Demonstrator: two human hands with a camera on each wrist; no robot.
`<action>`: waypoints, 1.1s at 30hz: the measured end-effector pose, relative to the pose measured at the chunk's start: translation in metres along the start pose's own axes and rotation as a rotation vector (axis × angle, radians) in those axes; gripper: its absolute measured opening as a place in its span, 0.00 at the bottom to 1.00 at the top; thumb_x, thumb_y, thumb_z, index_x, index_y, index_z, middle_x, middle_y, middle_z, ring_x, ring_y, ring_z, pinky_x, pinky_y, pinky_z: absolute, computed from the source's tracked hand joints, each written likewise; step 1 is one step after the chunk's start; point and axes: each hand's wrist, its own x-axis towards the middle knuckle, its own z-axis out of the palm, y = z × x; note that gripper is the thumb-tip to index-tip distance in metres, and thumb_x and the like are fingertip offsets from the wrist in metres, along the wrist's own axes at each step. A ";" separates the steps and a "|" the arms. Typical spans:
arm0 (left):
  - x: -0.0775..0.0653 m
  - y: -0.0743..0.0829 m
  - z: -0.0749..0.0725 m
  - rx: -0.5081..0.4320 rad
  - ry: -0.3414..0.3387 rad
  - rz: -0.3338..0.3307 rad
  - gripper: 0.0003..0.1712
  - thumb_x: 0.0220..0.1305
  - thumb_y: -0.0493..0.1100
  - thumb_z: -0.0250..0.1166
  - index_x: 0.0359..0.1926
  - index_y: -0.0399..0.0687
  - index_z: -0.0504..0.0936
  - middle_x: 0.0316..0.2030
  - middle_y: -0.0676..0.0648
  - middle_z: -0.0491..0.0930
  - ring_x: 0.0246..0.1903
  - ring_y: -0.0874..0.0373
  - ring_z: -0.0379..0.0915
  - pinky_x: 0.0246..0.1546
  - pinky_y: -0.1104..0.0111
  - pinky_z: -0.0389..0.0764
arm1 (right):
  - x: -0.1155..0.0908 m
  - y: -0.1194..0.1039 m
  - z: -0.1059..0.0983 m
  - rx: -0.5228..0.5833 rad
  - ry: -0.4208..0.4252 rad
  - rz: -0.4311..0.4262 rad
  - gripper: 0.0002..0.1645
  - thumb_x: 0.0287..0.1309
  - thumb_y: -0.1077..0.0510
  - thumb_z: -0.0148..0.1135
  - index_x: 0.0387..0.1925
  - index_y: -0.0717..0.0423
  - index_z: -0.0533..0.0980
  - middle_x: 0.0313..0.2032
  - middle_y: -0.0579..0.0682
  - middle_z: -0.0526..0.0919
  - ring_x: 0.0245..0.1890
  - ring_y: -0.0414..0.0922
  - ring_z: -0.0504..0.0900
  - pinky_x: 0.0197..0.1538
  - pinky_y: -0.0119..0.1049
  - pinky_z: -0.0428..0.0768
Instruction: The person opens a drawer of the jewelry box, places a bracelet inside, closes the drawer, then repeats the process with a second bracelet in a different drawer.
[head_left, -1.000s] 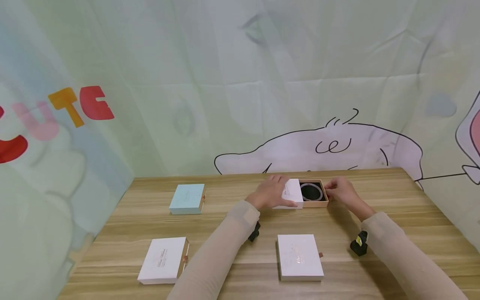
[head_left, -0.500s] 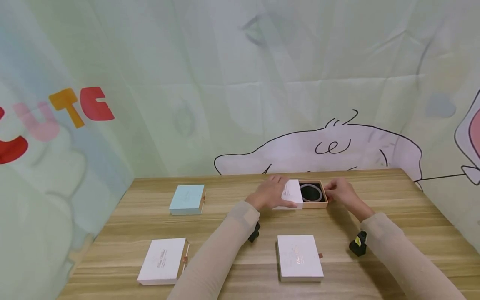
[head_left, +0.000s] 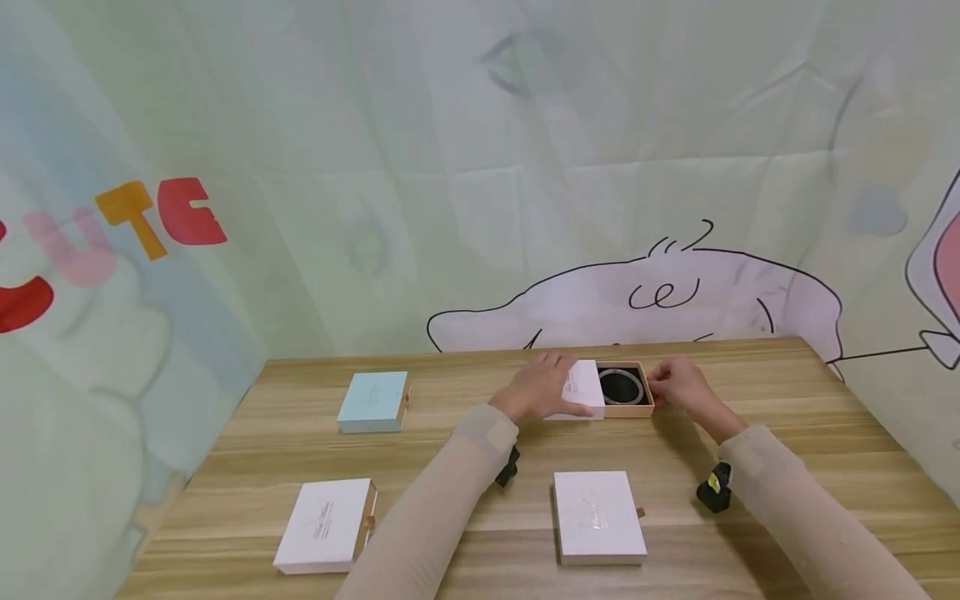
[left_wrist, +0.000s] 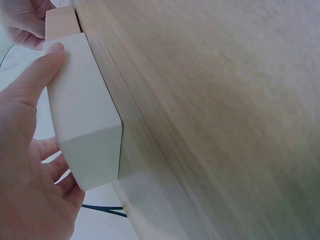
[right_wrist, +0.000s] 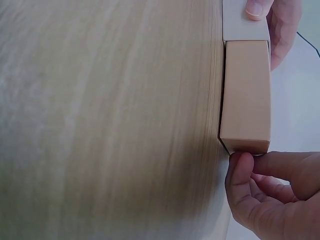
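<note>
At the back of the table a white slide-out jewelry box (head_left: 586, 388) lies flat, its peach drawer (head_left: 630, 412) partly out to the right. Inside, a round bangle-like ring (head_left: 641, 388) rests on a black insert. My left hand (head_left: 536, 389) grips the white sleeve, thumb along the front side and fingers behind, clearer in the left wrist view on the sleeve (left_wrist: 82, 95). With thumb and index finger, my right hand (head_left: 688, 392) pinches at the drawer's outer end; in the right wrist view its fingertips (right_wrist: 242, 165) hide whatever they hold there.
A light blue box (head_left: 373, 402) sits at the back left. Two more white boxes, a front-left one (head_left: 324, 525) and a front-middle one (head_left: 599, 517), lie on the wooden table (head_left: 465, 542). Behind the table hangs a printed cloth (head_left: 420, 183).
</note>
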 end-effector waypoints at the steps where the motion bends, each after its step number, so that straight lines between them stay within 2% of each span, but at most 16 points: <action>1: 0.000 0.000 0.000 0.000 -0.001 -0.001 0.56 0.57 0.73 0.64 0.76 0.49 0.56 0.72 0.46 0.61 0.70 0.51 0.55 0.68 0.61 0.61 | 0.000 0.000 0.000 -0.003 0.000 0.004 0.06 0.60 0.74 0.59 0.31 0.79 0.77 0.23 0.52 0.81 0.19 0.39 0.76 0.26 0.31 0.77; 12: 0.000 0.000 0.000 0.008 0.000 0.006 0.56 0.57 0.73 0.64 0.76 0.48 0.56 0.72 0.46 0.61 0.70 0.51 0.56 0.68 0.61 0.61 | 0.000 -0.001 0.001 -0.015 0.009 -0.007 0.05 0.59 0.74 0.59 0.29 0.78 0.77 0.21 0.50 0.80 0.18 0.38 0.76 0.25 0.31 0.76; 22: -0.001 0.001 -0.002 0.011 -0.006 0.015 0.56 0.58 0.72 0.64 0.76 0.46 0.56 0.72 0.45 0.61 0.70 0.50 0.56 0.68 0.61 0.61 | 0.002 -0.002 0.003 0.006 0.002 0.013 0.05 0.60 0.75 0.59 0.30 0.78 0.77 0.23 0.53 0.80 0.19 0.38 0.76 0.25 0.31 0.77; 33: -0.001 0.000 -0.001 -0.001 -0.002 0.006 0.56 0.57 0.73 0.64 0.76 0.48 0.57 0.71 0.45 0.62 0.70 0.51 0.56 0.67 0.61 0.62 | 0.003 -0.002 0.006 0.005 0.005 0.014 0.05 0.60 0.75 0.58 0.31 0.78 0.77 0.24 0.54 0.81 0.19 0.38 0.77 0.26 0.30 0.78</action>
